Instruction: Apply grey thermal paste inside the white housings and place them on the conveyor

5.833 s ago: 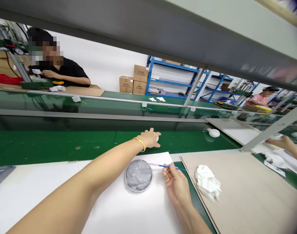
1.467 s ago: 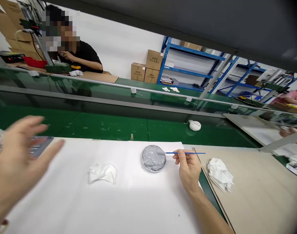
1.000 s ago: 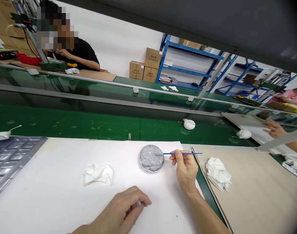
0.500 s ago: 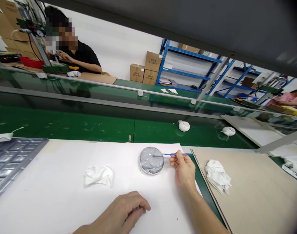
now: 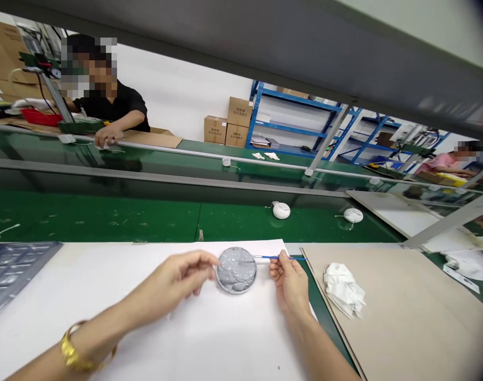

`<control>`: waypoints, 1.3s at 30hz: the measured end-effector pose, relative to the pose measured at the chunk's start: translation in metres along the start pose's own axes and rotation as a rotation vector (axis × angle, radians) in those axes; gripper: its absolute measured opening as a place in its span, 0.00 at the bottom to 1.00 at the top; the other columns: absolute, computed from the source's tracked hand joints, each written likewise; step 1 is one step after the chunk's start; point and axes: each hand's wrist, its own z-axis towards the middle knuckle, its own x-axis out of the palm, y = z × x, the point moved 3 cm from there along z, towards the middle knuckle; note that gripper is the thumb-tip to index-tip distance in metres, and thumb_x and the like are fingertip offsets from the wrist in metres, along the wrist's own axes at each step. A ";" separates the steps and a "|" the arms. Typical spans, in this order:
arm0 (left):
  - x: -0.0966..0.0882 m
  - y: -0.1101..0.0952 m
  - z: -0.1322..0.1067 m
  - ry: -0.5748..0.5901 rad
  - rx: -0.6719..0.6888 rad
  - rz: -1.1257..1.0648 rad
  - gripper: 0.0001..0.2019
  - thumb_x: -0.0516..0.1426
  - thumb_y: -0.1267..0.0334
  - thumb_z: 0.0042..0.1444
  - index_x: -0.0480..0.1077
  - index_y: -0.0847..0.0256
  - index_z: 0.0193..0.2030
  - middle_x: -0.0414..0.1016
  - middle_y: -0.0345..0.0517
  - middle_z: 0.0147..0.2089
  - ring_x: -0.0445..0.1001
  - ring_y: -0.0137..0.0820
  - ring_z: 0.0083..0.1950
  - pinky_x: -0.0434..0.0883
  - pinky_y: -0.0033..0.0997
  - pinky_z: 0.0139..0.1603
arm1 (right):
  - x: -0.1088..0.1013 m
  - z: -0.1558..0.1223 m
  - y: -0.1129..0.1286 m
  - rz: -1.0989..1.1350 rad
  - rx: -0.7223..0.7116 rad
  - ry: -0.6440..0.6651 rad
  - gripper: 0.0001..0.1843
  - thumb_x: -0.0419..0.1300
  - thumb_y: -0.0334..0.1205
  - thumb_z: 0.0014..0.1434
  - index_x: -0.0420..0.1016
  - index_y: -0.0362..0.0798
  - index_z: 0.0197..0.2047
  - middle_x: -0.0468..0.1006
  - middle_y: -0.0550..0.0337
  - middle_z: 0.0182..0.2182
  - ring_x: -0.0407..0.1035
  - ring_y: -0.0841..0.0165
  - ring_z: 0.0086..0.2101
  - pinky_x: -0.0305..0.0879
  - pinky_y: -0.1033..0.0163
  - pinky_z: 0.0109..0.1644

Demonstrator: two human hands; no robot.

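A thin blue paintbrush [image 5: 270, 257] is pinched between the thumb and fingers of my right hand [image 5: 292, 280]. Its tip lies in the grey paste that fills a round shallow dish [image 5: 236, 283]. My left hand [image 5: 183, 278] is at the dish's left edge, thumb and fingers apart around nothing; whether a fingertip touches the rim I cannot tell. Beneath both hands and the dish is a white sheet [image 5: 209, 338]. A crumpled white cloth [image 5: 344, 291] sits on the brown board to the right of my right hand.
Two round white devices [image 5: 281, 210] [image 5: 353, 215] rest on the green conveyor [image 5: 165, 217] behind the sheet. A grey plastic tray [image 5: 21, 270] is at the left. The brown board [image 5: 403, 312] covers the right side. Overhead runs a grey shelf [image 5: 241, 47]. A co-worker [image 5: 118, 108] reaches toward the line opposite.
My left hand has moved up and forward to the dish, and its arm now covers the small white cloth. The right hand keeps the brush in the paste. The co-worker's hand has lowered to the line.
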 end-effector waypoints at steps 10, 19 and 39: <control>-0.001 -0.019 0.124 -0.064 0.316 0.555 0.15 0.48 0.63 0.58 0.67 0.63 0.50 0.75 0.50 0.45 0.75 0.34 0.41 0.72 0.33 0.41 | -0.001 0.008 -0.011 0.036 -0.017 -0.004 0.21 0.70 0.50 0.42 0.67 0.44 0.28 0.75 0.59 0.22 0.67 0.72 0.21 0.64 0.70 0.21; 0.068 -0.037 0.229 0.192 0.608 1.081 0.27 0.51 0.81 0.54 0.64 0.51 0.57 0.48 0.44 0.69 0.50 0.47 0.67 0.58 0.55 0.59 | 0.001 0.008 -0.009 0.052 -0.019 -0.016 0.20 0.68 0.52 0.45 0.66 0.45 0.28 0.74 0.60 0.22 0.67 0.72 0.20 0.63 0.69 0.21; -0.036 0.003 0.239 -0.179 0.139 1.016 0.17 0.56 0.62 0.59 0.64 0.62 0.54 0.66 0.51 0.55 0.69 0.39 0.52 0.69 0.48 0.51 | 0.004 0.002 -0.009 0.002 -0.047 -0.049 0.20 0.70 0.48 0.45 0.69 0.43 0.32 0.76 0.58 0.25 0.71 0.70 0.25 0.67 0.69 0.25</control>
